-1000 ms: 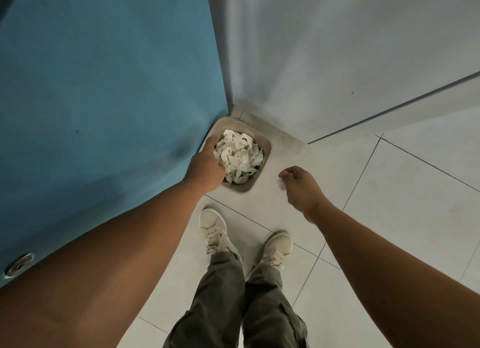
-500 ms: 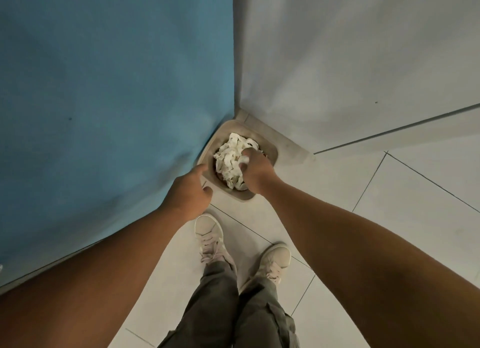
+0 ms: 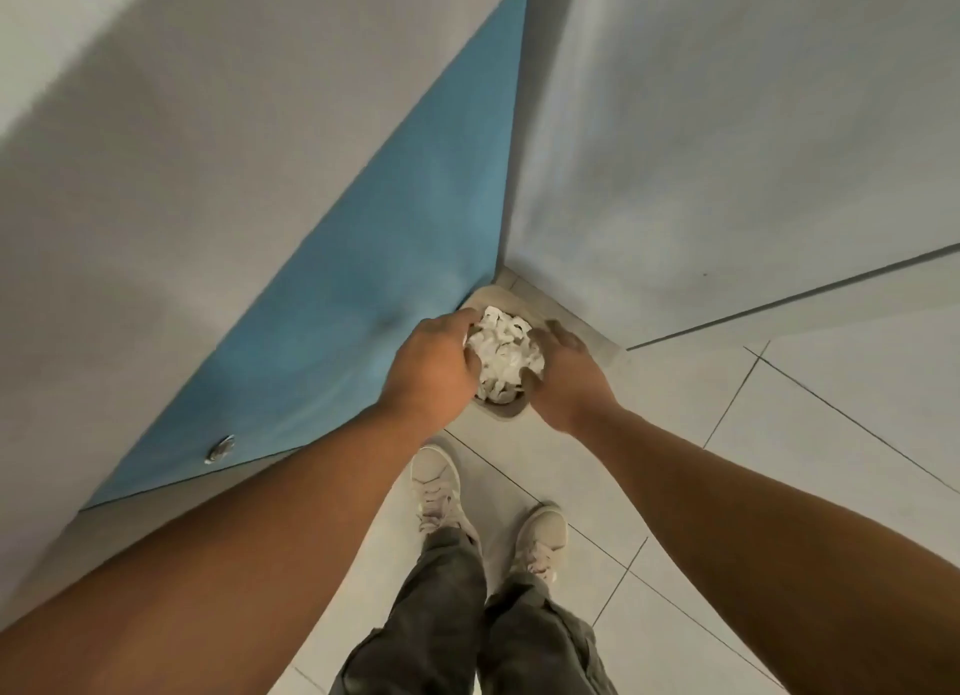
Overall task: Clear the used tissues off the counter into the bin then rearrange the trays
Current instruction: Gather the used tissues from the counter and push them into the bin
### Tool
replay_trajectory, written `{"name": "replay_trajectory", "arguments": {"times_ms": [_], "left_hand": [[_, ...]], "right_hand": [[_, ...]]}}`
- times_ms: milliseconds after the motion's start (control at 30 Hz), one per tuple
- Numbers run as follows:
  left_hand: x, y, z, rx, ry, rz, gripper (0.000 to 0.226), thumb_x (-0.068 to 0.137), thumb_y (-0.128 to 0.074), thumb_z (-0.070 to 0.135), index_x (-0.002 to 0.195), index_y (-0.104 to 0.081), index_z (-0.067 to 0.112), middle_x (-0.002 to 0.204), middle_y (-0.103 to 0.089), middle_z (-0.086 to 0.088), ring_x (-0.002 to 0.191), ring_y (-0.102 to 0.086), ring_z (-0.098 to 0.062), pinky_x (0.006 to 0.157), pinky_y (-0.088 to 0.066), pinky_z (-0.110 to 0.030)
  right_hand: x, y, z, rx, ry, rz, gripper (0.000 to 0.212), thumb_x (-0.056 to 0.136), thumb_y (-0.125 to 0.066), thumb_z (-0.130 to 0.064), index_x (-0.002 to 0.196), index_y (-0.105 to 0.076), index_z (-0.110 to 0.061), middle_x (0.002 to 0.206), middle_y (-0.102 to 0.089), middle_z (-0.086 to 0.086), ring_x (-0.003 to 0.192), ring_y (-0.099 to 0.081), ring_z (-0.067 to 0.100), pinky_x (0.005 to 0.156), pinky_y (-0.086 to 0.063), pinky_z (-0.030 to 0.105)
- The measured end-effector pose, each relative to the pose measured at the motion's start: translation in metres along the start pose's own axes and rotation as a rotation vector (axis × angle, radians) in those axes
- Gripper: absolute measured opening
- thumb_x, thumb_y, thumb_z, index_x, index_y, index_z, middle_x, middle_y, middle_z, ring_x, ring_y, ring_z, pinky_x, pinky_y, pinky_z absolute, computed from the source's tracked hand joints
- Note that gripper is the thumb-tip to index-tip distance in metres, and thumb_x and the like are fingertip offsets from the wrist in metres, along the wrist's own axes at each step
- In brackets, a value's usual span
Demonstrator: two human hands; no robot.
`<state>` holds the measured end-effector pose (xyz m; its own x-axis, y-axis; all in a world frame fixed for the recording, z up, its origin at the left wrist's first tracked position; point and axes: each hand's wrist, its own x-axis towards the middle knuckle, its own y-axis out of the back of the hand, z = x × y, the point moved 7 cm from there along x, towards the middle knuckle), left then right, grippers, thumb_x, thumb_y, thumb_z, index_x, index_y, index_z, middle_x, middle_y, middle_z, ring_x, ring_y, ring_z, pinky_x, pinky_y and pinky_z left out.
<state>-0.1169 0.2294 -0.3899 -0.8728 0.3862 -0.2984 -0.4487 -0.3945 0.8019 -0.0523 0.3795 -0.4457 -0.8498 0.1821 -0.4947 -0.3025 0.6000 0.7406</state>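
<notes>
tissues [image 3: 503, 352]: crumpled white paper, a lumpy heap filling the bin [image 3: 505, 412] to its top, sitting between the two sets of fingers. Bin is tan, smooth, with a rounded-square rim; only the rim arcs beyond and below the fingers show.

left hand [image 3: 430, 368]: fingers curled in round the heap's left edge, thumb on the near side, a scrap of white showing between them. It grips tissue.

right hand [image 3: 567, 384]: thumb touching the heap's right side, fingers fairly straight along the far-right rim and blurred. Can't tell whether they clamp the rim or just lie on it.

Outward: bin is tucked in a corner just beyond the fingertips. Matte blue panel [image 3: 395, 273] is left of the left fingers, and a small round metal fitting [image 3: 221, 448] sits low on it. Smooth grey wall [image 3: 727, 149] is past the right fingers. Pale glossy floor tiles [image 3: 779, 466] have thin dark joints. Below the wrists are pale lace-up shoes [image 3: 435, 489] and grey-green trousers [image 3: 431, 621].
</notes>
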Motion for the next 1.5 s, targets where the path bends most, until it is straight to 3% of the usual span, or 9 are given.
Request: {"name": "replay_trajectory", "arguments": {"times_ms": [233, 333, 467, 700, 933, 1067, 1267, 1500], "left_hand": [[-0.039, 0.086, 0.099, 0.079, -0.132, -0.063, 0.041, 0.092, -0.053, 0.02, 0.133, -0.053, 0.024, 0.123, -0.063, -0.006, 0.114, -0.056, -0.028, 0.093, -0.05, -0.038], [-0.063, 0.134, 0.134, 0.123, -0.184, -0.022, 0.036, 0.091, -0.053, 0.019, 0.127, -0.054, 0.019, 0.122, -0.061, -0.006, 0.115, -0.053, -0.029, 0.091, -0.049, -0.04], [-0.091, 0.192, 0.165, 0.202, -0.212, -0.035, 0.056, 0.093, -0.053, 0.028, 0.146, -0.039, 0.017, 0.143, -0.046, -0.006, 0.129, -0.043, -0.029, 0.104, -0.042, -0.044], [-0.144, 0.306, 0.187, 0.115, -0.172, 0.249, 0.056, 0.094, -0.051, 0.029, 0.148, -0.039, 0.019, 0.148, -0.046, -0.001, 0.13, -0.043, -0.022, 0.107, -0.039, -0.037], [-0.192, 0.403, 0.149, 0.027, -0.049, 0.509, 0.046, 0.098, -0.052, 0.029, 0.143, -0.046, 0.023, 0.146, -0.049, 0.006, 0.133, -0.042, -0.015, 0.108, -0.033, -0.026], [-0.21, 0.442, 0.107, 0.051, 0.043, 0.557, 0.044, 0.098, -0.052, 0.03, 0.142, -0.046, 0.025, 0.145, -0.049, 0.008, 0.133, -0.042, -0.015, 0.107, -0.036, -0.027], [-0.221, 0.495, 0.031, 0.094, 0.138, 0.607, 0.042, 0.097, -0.053, 0.026, 0.139, -0.05, 0.023, 0.143, -0.051, 0.006, 0.13, -0.044, -0.016, 0.103, -0.039, -0.026], [-0.211, 0.553, -0.063, 0.129, 0.208, 0.623, 0.041, 0.098, -0.053, 0.022, 0.139, -0.05, 0.021, 0.143, -0.051, 0.004, 0.13, -0.044, -0.017, 0.104, -0.04, -0.029]], "right_hand": [[-0.082, 0.131, -0.065, -0.022, 0.111, 0.118, 0.056, 0.091, -0.058, -0.022, 0.144, -0.041, -0.018, 0.156, -0.031, 0.006, 0.144, -0.026, 0.025, 0.116, -0.03, 0.04], [-0.119, 0.186, -0.099, -0.017, 0.198, 0.18, 0.052, 0.091, -0.056, -0.017, 0.141, -0.045, -0.017, 0.148, -0.044, 0.004, 0.137, -0.037, 0.024, 0.112, -0.033, 0.034], [-0.165, 0.258, -0.148, 0.048, 0.34, 0.342, 0.048, 0.087, -0.058, -0.008, 0.134, -0.054, -0.013, 0.134, -0.057, 0.006, 0.125, -0.051, 0.023, 0.103, -0.033, 0.023], [-0.213, 0.34, -0.223, -0.004, 0.57, 0.425, 0.048, 0.089, -0.059, -0.013, 0.137, -0.051, -0.012, 0.137, -0.055, 0.008, 0.127, -0.049, 0.024, 0.107, -0.03, 0.025], [-0.235, 0.358, -0.303, -0.047, 0.757, 0.401, 0.043, 0.093, -0.057, -0.015, 0.135, -0.052, -0.016, 0.139, -0.052, 0.001, 0.132, -0.043, 0.017, 0.111, -0.029, 0.023], [-0.231, 0.343, -0.356, -0.061, 0.817, 0.358, 0.043, 0.094, -0.055, -0.02, 0.137, -0.051, -0.018, 0.141, -0.051, -0.002, 0.134, -0.041, 0.013, 0.107, -0.024, 0.016], [-0.214, 0.305, -0.44, -0.092, 0.891, 0.274, 0.043, 0.096, -0.053, -0.022, 0.139, -0.049, -0.019, 0.144, -0.048, -0.003, 0.137, -0.037, 0.012, 0.109, -0.022, 0.016], [-0.174, 0.256, -0.54, -0.136, 0.925, 0.215, 0.042, 0.095, -0.053, -0.024, 0.137, -0.05, -0.02, 0.143, -0.048, -0.003, 0.137, -0.037, 0.013, 0.112, -0.032, 0.029]]}}
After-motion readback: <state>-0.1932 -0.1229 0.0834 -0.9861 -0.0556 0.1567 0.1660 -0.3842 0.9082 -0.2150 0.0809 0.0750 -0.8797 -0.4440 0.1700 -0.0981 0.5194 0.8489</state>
